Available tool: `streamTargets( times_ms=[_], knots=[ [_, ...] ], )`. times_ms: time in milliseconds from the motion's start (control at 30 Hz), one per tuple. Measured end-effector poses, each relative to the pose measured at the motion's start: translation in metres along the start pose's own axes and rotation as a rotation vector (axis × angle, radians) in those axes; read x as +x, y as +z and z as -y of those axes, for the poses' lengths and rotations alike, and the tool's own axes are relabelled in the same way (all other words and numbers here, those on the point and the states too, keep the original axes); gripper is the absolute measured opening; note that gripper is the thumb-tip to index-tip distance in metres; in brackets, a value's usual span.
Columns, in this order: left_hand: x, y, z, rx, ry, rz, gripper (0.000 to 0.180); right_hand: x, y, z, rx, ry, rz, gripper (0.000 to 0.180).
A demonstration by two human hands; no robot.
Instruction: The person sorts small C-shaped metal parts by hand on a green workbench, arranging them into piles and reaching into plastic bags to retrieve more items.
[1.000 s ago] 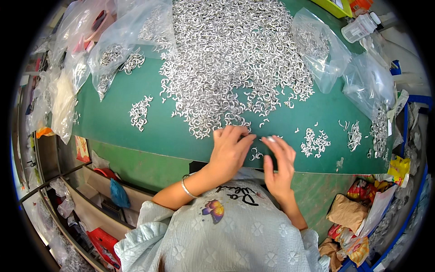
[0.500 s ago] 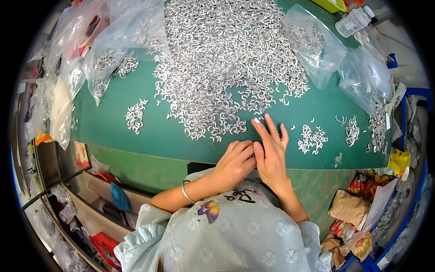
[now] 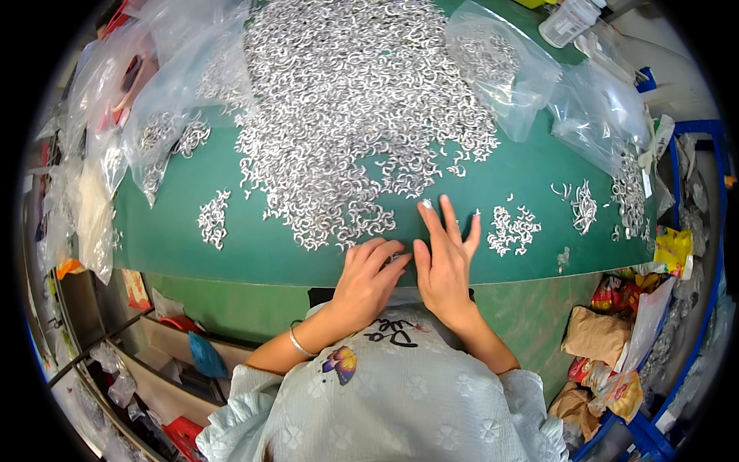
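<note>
A large heap of small silver crescent-shaped metal pieces (image 3: 346, 115) covers the middle of the green table (image 3: 262, 258). By the table's front edge, below the heap, my left hand (image 3: 366, 273) is closed with its fingers curled. Small silver crescents show between its thumb and fingers; how many cannot be made out. To its right lies my right hand (image 3: 445, 266), fingers stretched and spread over the tabletop, the fingertips just below the heap's lower edge. A small pile of crescents (image 3: 514, 231) sits right of that hand. Another small pile (image 3: 213, 219) lies apart on the left.
Clear plastic bags holding silver pieces lie at the left (image 3: 158, 142) and upper right (image 3: 504, 69). Toward the right edge are a thin pile (image 3: 583, 208) and a longer pile (image 3: 630, 196). A white bottle (image 3: 568, 23) stands at the far right. Drawers (image 3: 165, 358) are below left.
My hands have drawn apart, the left one away from the right thumb, and silver pieces now show in its fingers. The whole view has shifted a little.
</note>
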State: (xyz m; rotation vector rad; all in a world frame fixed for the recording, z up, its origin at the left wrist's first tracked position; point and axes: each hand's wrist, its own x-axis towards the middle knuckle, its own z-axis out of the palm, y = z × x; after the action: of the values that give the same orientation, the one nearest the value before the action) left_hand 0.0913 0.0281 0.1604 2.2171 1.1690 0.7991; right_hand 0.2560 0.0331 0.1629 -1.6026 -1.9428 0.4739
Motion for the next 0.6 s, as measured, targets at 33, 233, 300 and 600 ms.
streamTargets(
  times_ms=[33, 233, 300, 600],
  knots=[
    [-0.002, -0.001, 0.001, -0.003, -0.004, 0.001, 0.035, -0.005, -0.004, -0.003, -0.027, 0.03, -0.025, 0.044],
    [-0.009, -0.01, 0.003, 0.02, -0.029, 0.03, 0.036, -0.02, -0.019, -0.004, -0.038, 0.084, -0.081, 0.047],
    [-0.008, -0.011, 0.003, 0.022, -0.027, 0.049, 0.036, -0.009, -0.012, 0.004, 0.062, 0.047, -0.042, 0.049],
    [-0.01, -0.013, 0.008, -0.064, -0.092, -0.003, 0.036, -0.018, -0.019, -0.008, -0.161, 0.164, -0.09, 0.048]
  ],
)
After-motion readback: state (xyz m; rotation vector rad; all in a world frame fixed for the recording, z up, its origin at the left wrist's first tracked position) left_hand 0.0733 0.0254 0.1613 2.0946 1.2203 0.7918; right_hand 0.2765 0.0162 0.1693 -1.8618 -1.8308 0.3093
